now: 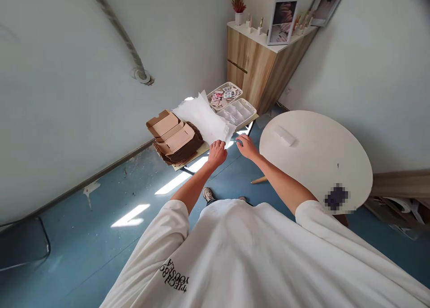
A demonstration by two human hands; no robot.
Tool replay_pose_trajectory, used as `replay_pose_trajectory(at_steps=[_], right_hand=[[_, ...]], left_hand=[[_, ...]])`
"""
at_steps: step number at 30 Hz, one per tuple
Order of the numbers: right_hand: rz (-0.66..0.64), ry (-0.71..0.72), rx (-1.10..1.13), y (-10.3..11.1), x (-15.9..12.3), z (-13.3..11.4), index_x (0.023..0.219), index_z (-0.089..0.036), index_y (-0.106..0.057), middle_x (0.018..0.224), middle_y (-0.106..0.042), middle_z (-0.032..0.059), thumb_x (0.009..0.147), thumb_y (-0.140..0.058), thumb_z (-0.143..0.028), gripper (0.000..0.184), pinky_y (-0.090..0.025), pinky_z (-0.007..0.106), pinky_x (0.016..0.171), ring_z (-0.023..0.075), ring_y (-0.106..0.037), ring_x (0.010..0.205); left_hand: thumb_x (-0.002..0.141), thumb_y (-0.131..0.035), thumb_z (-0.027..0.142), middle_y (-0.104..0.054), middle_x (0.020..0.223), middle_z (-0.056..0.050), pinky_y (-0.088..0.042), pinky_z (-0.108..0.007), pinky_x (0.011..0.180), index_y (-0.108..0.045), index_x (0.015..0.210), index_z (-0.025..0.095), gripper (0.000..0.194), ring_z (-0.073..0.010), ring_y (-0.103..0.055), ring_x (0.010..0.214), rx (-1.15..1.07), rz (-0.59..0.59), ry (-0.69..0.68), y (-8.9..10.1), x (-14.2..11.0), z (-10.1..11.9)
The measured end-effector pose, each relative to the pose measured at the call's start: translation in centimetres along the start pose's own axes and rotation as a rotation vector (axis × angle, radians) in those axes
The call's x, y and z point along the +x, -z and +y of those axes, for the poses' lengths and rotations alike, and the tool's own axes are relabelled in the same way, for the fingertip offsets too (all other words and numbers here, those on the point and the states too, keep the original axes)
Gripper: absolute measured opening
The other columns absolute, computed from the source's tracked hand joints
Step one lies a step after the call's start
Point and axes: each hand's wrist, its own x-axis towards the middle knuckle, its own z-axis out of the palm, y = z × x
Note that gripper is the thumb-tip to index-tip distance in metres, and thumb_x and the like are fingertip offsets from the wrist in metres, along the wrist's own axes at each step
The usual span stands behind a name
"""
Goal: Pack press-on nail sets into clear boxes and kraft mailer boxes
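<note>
My left hand (pixel 217 153) is at the near edge of a stack of thin white sheets (pixel 204 115), its fingers slightly bent and a little apart. I cannot tell whether its fingertips touch the sheets. To the right, my right hand (pixel 247 147) hovers over the floor near the stack's corner, thumb and fingers apart, with nothing in it. Left of the sheets lies a pile of brown cardboard boxes (pixel 178 140), the top one unfolded. Behind the sheets stand a white basket with colourful cards (pixel 228 93) and a white basket with clear plastic packets (pixel 237 112).
These things lie on a low narrow table (pixel 198 155). At my right stands a round white table (pixel 316 142) bearing a small translucent packet (pixel 285 136) and a pixelated dark item (pixel 336 197). A wooden cabinet (pixel 251 53) fills the back corner. A dark chair (pixel 25 243) is at far left.
</note>
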Motion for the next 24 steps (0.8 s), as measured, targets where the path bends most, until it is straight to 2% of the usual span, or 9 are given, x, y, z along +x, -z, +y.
replay_pose_trajectory(at_steps=[6, 10, 13, 16, 20, 24], right_hand=[[-0.141, 0.164, 0.006, -6.1, 5.5, -8.5, 0.127, -0.024, -0.072, 0.142, -0.063, 0.0101, 0.1, -0.049, -0.022, 0.035, -0.047, 0.047, 0.118, 0.0295, -0.058, 0.133], [-0.241, 0.213, -0.023, -10.0, 8.0, -13.4, 0.126, -0.026, -0.073, 0.141, -0.066, 0.009, 0.102, -0.05, -0.021, 0.034, -0.047, 0.047, 0.116, 0.0294, -0.059, 0.132], [-0.284, 0.266, -0.054, -12.7, 9.7, -16.3, 0.128, -0.025, -0.072, 0.14, -0.066, 0.0094, 0.101, -0.05, -0.018, 0.035, -0.049, 0.045, 0.115, 0.0282, -0.061, 0.13], [-0.328, 0.344, -0.117, -15.0, 11.4, -18.3, 0.13, -0.023, -0.072, 0.142, -0.066, 0.0106, 0.1, -0.052, -0.015, 0.038, -0.048, 0.044, 0.116, 0.0277, -0.061, 0.132], [-0.442, 0.433, -0.279, -17.0, 13.6, -19.7, 0.138, -0.021, -0.071, 0.149, -0.064, 0.0122, 0.096, -0.058, -0.014, 0.044, -0.043, 0.049, 0.121, 0.0317, -0.059, 0.138], [-0.541, 0.513, -0.523, -17.3, 15.9, -19.8, 0.147, -0.015, -0.065, 0.166, -0.048, 0.0186, 0.097, -0.066, -0.028, 0.052, -0.029, 0.053, 0.129, 0.0373, -0.042, 0.154]], left_hand=[[0.101, -0.052, 0.02, -0.058, 0.137, -0.016, -0.045, -0.046, 0.112, -0.057, 0.135, 0.022, 0.035, -0.033, -0.054, 0.132, 0.029, 0.091, 0.16, 3.4, -2.6, -10.4], [0.102, -0.053, 0.024, -0.056, 0.147, -0.018, -0.045, -0.047, 0.113, -0.054, 0.141, 0.021, 0.039, -0.0335, -0.055, 0.134, 0.014, 0.061, 0.224, 5.1, -3.9, -16.9], [0.103, -0.054, 0.028, -0.054, 0.153, -0.018, -0.041, -0.048, 0.118, -0.057, 0.14, 0.02, 0.038, -0.033, -0.055, 0.137, 0.027, 0.047, 0.225, 5.8, -4.8, -20.7], [0.103, -0.055, 0.031, -0.059, 0.148, -0.018, -0.036, -0.047, 0.122, -0.061, 0.136, 0.019, 0.035, -0.0313, -0.055, 0.138, 0.055, 0.007, 0.2, 6.2, -5.2, -23.5], [0.102, -0.059, 0.036, -0.066, 0.139, -0.018, -0.028, -0.051, 0.127, -0.068, 0.13, 0.018, 0.035, -0.0326, -0.053, 0.14, 0.127, -0.069, 0.169, 6.3, -5.0, -25.5], [0.102, -0.057, 0.042, -0.068, 0.135, -0.02, -0.027, -0.055, 0.126, -0.071, 0.13, 0.016, 0.041, -0.036, -0.054, 0.137, 0.135, -0.15, 0.223, 6.6, -4.8, -26.4]])
